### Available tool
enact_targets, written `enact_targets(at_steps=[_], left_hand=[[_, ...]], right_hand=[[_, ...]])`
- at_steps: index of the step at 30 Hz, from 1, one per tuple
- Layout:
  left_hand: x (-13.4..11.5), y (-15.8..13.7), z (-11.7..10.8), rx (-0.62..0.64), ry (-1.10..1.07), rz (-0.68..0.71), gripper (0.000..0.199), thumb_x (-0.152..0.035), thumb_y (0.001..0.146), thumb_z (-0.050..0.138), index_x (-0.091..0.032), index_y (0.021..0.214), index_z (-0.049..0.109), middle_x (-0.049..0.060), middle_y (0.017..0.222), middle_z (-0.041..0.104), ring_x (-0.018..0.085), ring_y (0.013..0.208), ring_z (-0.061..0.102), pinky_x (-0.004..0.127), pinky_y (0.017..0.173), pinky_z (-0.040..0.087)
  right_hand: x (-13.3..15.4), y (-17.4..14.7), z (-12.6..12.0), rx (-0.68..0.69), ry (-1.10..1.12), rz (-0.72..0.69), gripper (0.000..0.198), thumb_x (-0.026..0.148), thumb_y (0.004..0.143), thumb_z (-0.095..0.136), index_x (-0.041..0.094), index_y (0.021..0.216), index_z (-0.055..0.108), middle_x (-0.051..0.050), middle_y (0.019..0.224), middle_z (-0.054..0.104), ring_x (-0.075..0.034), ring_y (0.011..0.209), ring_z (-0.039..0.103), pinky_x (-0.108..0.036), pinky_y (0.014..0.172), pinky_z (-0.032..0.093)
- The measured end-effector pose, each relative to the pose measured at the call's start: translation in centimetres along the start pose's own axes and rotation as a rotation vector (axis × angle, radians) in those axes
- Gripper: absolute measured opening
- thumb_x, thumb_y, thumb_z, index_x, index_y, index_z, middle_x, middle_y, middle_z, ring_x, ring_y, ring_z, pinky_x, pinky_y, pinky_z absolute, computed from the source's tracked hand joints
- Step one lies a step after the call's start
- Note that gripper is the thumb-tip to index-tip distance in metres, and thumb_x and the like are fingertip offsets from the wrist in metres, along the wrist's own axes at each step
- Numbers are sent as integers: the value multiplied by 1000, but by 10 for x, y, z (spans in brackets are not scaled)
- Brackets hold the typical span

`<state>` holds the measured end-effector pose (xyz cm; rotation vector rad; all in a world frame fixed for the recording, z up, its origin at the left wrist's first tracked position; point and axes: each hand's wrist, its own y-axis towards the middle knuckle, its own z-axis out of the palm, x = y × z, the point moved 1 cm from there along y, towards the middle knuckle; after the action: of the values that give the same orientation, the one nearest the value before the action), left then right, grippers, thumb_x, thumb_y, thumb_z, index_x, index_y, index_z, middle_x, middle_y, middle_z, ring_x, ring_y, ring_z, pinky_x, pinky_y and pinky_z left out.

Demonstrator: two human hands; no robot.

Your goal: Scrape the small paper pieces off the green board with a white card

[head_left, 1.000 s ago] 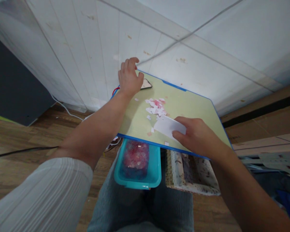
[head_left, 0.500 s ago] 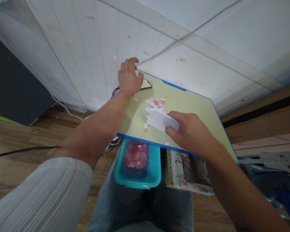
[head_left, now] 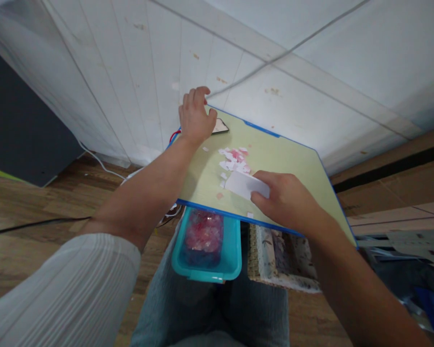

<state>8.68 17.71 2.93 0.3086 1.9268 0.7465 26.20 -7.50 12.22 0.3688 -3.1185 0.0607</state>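
My right hand (head_left: pixel 285 195) pinches a stiff white card (head_left: pixel 245 185) between thumb and fingers, low over the pale yellow board (head_left: pixel 292 159) with a blue rim. Just beyond the card's edge lies a loose heap of white and pink paper scraps (head_left: pixel 235 161); several single scraps are scattered around it. At the board's far left corner is my left hand (head_left: pixel 195 118), its thumb apart from its bent fingers; the fingertips are partly hidden. Beside that thumb lies a phone (head_left: pixel 220 126), partly covered by the hand.
Below the board's near edge, a turquoise tub (head_left: pixel 233 262) holds a clear bag of pinkish pieces (head_left: pixel 204 236). A woven basket with a cloth lining (head_left: pixel 267 274) stands right of it. A whitish wall (head_left: pixel 148 72) with a grey cable (head_left: pixel 275 59) rises behind the board.
My right hand has drawn the card slightly right and toward me. Small scraps by the card's left end have shifted and now lie more apart. The left hand stays at the corner.
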Motion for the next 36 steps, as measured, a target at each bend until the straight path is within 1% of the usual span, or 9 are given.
enact_targets(at_steps=[3,9,13,16,22,25,29,33,36], left_hand=[[-1,0,-1,2,-1,2,37,-32,85,67,-33,121,57,12,124,61,34,133,50,53,109,41],[-6,-1,-4,-37,37,44,31,-39,87,68,-32,115,57,10,116,64,34,132,52,54,104,43],[-8,-1,-5,0,91,4,32,-45,88,66,-31,116,57,10,120,65,29,133,49,51,104,41],[-4,0,-3,16,100,-6,33,-47,89,65,-30,116,57,10,121,64,28,135,46,51,105,39],[4,1,1,-53,149,73,42,-24,85,61,-31,125,55,10,119,63,30,123,53,52,101,42],[2,1,-1,-37,83,36,40,-23,84,61,-31,123,56,11,121,62,33,128,51,54,105,41],[-1,1,-3,0,-10,-9,38,-27,85,63,-33,122,56,11,124,61,33,130,50,51,106,43],[1,0,-3,-24,87,38,39,-23,87,61,-28,125,55,11,123,62,31,124,51,49,106,42],[2,0,-4,11,117,29,39,-20,88,58,-23,126,54,11,122,61,29,122,52,47,108,41]], right_hand=[[-5,-6,0,1,71,-15,22,28,89,54,19,99,71,-6,83,73,-21,71,63,-29,67,39],[-12,-9,8,-47,94,6,21,27,89,54,18,98,70,-6,78,70,-21,70,61,-29,66,38],[-9,-3,9,-58,76,-4,22,28,89,54,18,100,70,-7,82,72,-22,73,63,-29,68,39],[-9,5,10,-73,37,7,24,27,89,53,18,103,71,-8,87,74,-23,78,65,-30,71,41],[-15,4,12,-84,96,29,26,27,90,53,18,105,71,-7,88,74,-21,75,64,-29,70,41],[-15,-4,12,-65,122,31,24,27,89,54,18,103,71,-6,83,72,-21,73,63,-29,69,41],[-12,-14,11,-27,198,-11,21,26,90,54,19,101,71,-5,84,72,-20,73,63,-28,66,41],[-12,-18,15,-90,242,2,22,27,91,57,19,104,72,-7,92,75,-21,78,65,-29,70,43],[-16,-18,22,-82,230,-5,24,27,91,57,19,108,72,-7,94,76,-23,81,67,-30,72,45]])
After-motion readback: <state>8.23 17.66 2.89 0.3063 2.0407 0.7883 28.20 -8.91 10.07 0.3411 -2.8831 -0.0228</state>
